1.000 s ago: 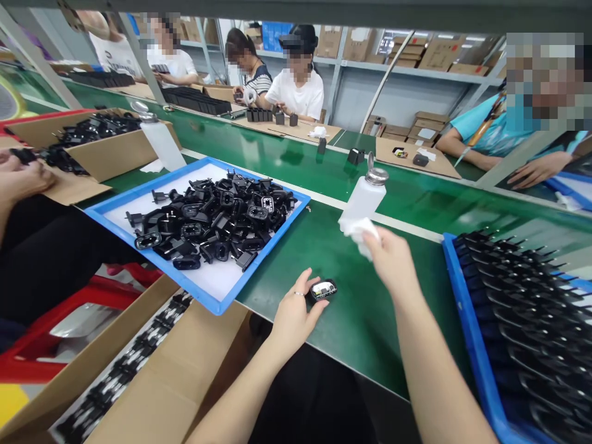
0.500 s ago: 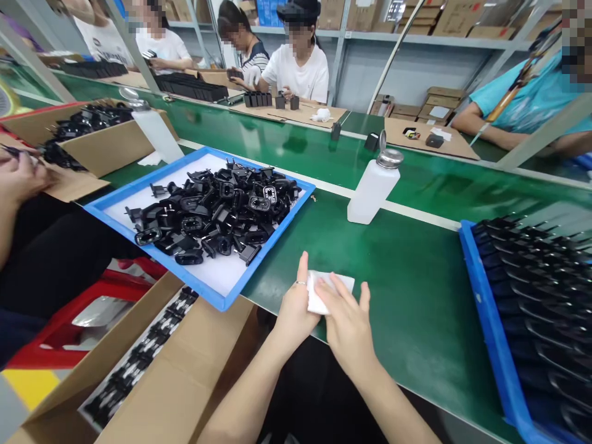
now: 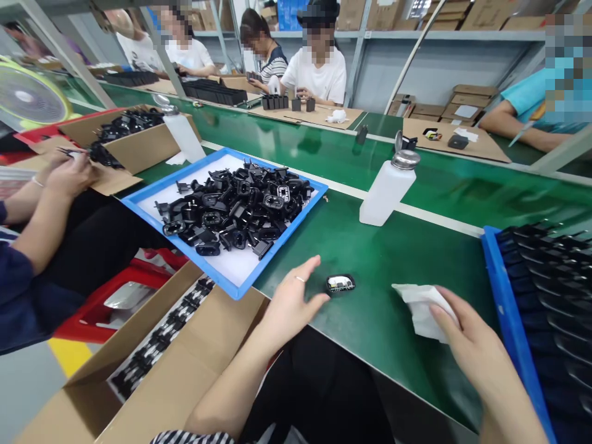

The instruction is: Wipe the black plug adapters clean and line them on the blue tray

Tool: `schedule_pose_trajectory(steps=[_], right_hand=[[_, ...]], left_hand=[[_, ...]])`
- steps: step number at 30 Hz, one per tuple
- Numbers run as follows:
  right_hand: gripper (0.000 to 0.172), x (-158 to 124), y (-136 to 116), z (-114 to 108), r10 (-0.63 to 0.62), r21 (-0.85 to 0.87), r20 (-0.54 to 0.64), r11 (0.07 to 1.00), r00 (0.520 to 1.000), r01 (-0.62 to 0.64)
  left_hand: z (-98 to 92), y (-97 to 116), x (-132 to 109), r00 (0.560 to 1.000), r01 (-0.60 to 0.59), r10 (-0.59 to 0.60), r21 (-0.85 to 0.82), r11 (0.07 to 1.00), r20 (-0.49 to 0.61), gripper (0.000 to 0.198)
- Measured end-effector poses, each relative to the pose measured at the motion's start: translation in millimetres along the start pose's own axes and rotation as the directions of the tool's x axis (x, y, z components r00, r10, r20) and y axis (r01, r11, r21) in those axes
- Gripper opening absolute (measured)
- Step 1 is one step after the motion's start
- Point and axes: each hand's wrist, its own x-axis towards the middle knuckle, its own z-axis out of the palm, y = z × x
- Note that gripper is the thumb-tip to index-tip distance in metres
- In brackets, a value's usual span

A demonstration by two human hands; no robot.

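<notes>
My left hand [image 3: 296, 296] is held with thumb and fingers apart, just left of a small black plastic part [image 3: 341, 283] that lies on the green work surface [image 3: 370, 333]. White and metallic pieces show inside that part. To the right, my right hand [image 3: 462, 327] pinches a folded white wipe [image 3: 423, 311] between thumb and fingers, over the work surface. A blue-rimmed tray [image 3: 245, 277] with a heap of black plug housings [image 3: 235, 209] sits beyond my left hand. The white pump bottle [image 3: 386, 191] with a metal lid stands behind the small part.
At the right edge is a blue tray [image 3: 502, 290] with rows of black parts. Below the left tray stands an open cardboard box [image 3: 185, 345] of parts. A neighbour's hands [image 3: 71, 172] work at the left. Across the bench sit several people.
My hands have separated: the right moved right with the white wipe, and the left opened. The small black part now shows on the surface between them. The view shifted slightly.
</notes>
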Motion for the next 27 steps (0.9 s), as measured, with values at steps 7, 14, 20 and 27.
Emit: schedule_pose_trajectory(steps=[7,14,20,27], right_hand=[[0.079,1,11,7,0.032,-0.165,-0.076,0.985,0.997,-0.044],[0.07,-5,18,11,0.012,-0.109,-0.093,0.994,0.996,-0.022],[0.073,-7,19,13,0.021,-0.091,-0.093,0.995,0.995,-0.029],[0.064,-9,16,12,0.011,-0.041,-0.139,0.999,0.99,-0.017]], left_hand=[[-83.2,-24,25,0.88,0.374,-0.172,0.421,0.827,-0.444,0.026],[-81.8,-18,27,0.919,0.375,-0.183,0.63,0.68,-0.35,0.025],[-59.7,-12,31,0.833,0.552,-0.388,0.554,0.623,-0.394,0.031],[-58.0,-24,35,0.78,0.567,-0.391,0.287,0.772,-0.489,0.028]])
